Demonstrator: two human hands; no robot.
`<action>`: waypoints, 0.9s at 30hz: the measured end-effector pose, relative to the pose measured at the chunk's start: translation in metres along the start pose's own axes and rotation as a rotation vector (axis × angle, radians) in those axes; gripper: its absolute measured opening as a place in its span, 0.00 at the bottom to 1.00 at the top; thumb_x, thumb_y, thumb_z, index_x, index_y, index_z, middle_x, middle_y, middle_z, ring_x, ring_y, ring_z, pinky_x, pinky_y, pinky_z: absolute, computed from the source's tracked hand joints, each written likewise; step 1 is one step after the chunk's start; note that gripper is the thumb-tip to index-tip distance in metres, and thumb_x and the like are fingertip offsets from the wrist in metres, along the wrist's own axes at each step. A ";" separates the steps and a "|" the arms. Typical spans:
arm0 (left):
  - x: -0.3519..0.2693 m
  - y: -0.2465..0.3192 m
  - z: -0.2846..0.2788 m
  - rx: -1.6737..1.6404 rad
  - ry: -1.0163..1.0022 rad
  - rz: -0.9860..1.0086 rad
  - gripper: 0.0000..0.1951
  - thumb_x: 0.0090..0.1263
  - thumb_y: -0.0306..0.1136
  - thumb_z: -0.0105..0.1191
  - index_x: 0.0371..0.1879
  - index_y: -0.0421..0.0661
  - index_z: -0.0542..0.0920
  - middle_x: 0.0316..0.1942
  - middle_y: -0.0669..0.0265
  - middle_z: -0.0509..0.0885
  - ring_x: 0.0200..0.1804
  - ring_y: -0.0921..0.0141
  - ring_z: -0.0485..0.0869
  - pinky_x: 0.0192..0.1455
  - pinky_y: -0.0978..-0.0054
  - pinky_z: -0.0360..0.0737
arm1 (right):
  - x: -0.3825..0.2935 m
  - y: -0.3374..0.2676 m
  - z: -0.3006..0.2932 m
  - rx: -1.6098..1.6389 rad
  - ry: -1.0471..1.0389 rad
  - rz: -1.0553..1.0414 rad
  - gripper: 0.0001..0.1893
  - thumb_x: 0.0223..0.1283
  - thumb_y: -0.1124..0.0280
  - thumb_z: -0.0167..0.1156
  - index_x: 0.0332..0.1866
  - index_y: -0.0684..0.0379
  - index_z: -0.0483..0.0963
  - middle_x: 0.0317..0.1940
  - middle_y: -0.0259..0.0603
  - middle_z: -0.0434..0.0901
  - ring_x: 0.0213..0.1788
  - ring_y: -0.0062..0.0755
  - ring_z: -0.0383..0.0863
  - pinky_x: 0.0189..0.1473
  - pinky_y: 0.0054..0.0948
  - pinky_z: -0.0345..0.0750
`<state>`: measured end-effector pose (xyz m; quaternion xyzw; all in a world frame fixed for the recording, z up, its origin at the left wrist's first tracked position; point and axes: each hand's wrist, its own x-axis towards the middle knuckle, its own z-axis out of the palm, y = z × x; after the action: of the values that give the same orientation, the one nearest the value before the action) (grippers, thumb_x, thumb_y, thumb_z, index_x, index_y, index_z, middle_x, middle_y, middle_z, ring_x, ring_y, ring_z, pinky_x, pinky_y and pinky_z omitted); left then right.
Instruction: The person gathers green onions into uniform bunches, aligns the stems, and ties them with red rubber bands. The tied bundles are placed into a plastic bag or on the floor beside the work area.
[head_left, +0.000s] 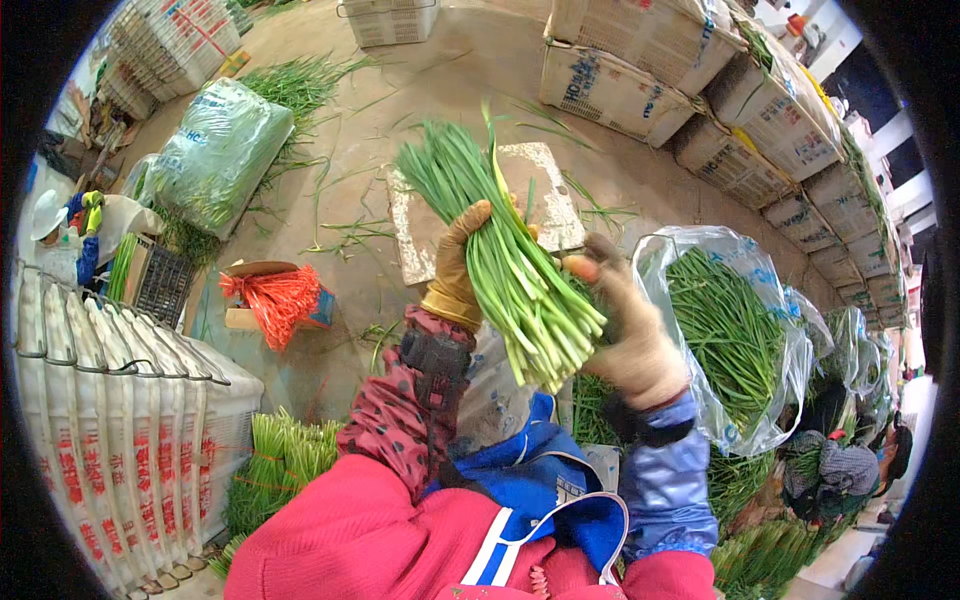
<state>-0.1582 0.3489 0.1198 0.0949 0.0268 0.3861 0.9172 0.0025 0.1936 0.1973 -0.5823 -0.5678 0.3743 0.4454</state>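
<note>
A thick bunch of long green leafy stalks, likely garlic chives (517, 277), lies tilted in my left hand (459, 262). That hand wears a brown-yellow glove, its thumb across the stalks. The leaves point away from me, and the pale cut ends are towards my body. One yellowed leaf stands out along the bunch. My right hand (634, 330), gloved and blurred by motion, is right beside the cut ends; its grip is unclear. Beneath the bunch is a worn, pale-edged board or low stand (536, 161), partly hidden.
Red ties (281, 296) lie in a carton at left. A clear plastic bag (645, 259) of loose chives stands right. Tied bundles (274, 457) and white crates (135, 420) are at lower left. A filled bag (217, 150) lies beyond. Stacked boxes (622, 90) line the right; people work at both sides.
</note>
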 end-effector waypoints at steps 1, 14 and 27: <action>-0.001 0.010 0.006 0.071 0.020 -0.015 0.20 0.67 0.37 0.64 0.51 0.37 0.80 0.39 0.55 0.87 0.40 0.57 0.89 0.48 0.57 0.89 | 0.005 -0.005 -0.021 -0.103 -0.103 0.056 0.45 0.41 0.78 0.75 0.72 0.59 0.66 0.68 0.40 0.72 0.70 0.39 0.70 0.69 0.36 0.69; 0.095 0.087 0.028 1.351 -0.341 0.095 0.27 0.52 0.28 0.77 0.53 0.44 0.82 0.46 0.70 0.86 0.48 0.74 0.83 0.55 0.71 0.80 | 0.199 -0.034 -0.009 -0.258 -0.109 -0.678 0.13 0.55 0.76 0.68 0.47 0.64 0.82 0.41 0.37 0.88 0.41 0.28 0.86 0.42 0.29 0.81; 0.127 0.132 -0.097 1.961 -0.409 0.399 0.23 0.64 0.35 0.64 0.57 0.41 0.78 0.51 0.61 0.86 0.49 0.65 0.83 0.54 0.67 0.81 | 0.247 0.043 0.026 -0.640 -0.242 -0.153 0.23 0.57 0.60 0.71 0.56 0.58 0.81 0.49 0.46 0.86 0.46 0.37 0.85 0.51 0.35 0.80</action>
<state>-0.1739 0.5450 0.0538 0.8710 0.1576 0.3162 0.3414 0.0107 0.4435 0.1657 -0.5995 -0.7471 0.2093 0.1966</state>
